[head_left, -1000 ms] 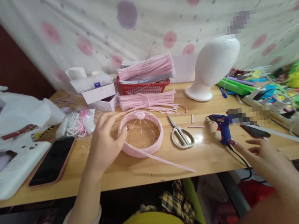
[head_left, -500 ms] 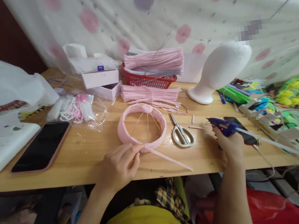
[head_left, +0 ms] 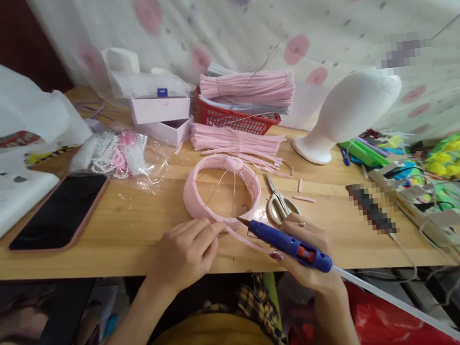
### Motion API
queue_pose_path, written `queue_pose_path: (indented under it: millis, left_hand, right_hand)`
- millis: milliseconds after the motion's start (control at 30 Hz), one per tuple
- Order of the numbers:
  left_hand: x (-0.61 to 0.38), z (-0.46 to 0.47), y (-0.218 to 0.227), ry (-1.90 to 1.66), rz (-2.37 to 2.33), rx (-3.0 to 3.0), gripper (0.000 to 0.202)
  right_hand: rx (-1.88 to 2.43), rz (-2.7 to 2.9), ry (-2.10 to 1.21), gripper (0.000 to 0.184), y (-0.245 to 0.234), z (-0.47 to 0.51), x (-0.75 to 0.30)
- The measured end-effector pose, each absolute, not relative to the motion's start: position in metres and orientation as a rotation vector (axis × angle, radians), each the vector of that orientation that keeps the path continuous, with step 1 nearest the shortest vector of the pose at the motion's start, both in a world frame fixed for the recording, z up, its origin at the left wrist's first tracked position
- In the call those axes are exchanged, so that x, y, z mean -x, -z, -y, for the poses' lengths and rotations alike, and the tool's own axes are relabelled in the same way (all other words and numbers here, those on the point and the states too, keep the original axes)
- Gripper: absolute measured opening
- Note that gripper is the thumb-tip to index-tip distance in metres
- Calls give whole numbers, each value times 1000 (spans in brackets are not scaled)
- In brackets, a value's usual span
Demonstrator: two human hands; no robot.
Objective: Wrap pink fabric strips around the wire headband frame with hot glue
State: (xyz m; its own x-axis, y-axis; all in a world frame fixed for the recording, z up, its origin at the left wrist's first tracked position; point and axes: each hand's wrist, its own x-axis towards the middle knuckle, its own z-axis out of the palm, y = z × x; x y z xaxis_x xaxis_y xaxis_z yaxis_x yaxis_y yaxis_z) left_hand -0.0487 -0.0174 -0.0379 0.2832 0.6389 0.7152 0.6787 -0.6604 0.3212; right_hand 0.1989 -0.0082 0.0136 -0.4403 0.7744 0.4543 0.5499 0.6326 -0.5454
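Note:
A round pink band [head_left: 191, 194], like a fabric-covered hoop, lies on the table with thin wires crossing its opening. My left hand [head_left: 191, 249] is closed at its near edge, pinching a narrow pink strip [head_left: 243, 238] against the band. The strip's loose end runs right, partly behind the tool. In my right hand [head_left: 310, 241] is a blue glue gun [head_left: 283, 244], its nozzle at the near rim of the band; whether it touches I cannot tell. A white glue stick [head_left: 394, 298] trails from its rear. Scissors [head_left: 277, 200] lie just beyond my right hand, handles partly covered.
Behind the band lies a bundle of pink strips [head_left: 232, 139], before a red basket [head_left: 228, 120] of more strips. A white foam head [head_left: 351, 109] stands at right, near a power strip [head_left: 420, 206] with cables. At left are a phone [head_left: 60, 211] and bagged beads [head_left: 118, 155].
My right hand has brought the glue gun leftward from the table's right side to the band's near rim. My left hand keeps its pinch. The view has shifted slightly.

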Motion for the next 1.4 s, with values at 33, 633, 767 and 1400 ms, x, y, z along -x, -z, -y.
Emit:
queue_pose_path:
  millis: [33,633,767,1400]
  left_hand:
    - [48,17,38,1354,1272,2478,22]
    - [48,16,41,1403,1281,2463,23]
    - [47,16,40,1392,1278,2460,23]
    - [47,17,39,1398,1289,2462,24]
  right_hand:
    - [1028,2166,-406,30,-11,8,-199]
    - [1039,2240,-275,42,-7,6,-193]
    - [1048,2233,-260,43,-6,8,-192]
    - [1057,2218,-307,27,-8,8,-189]
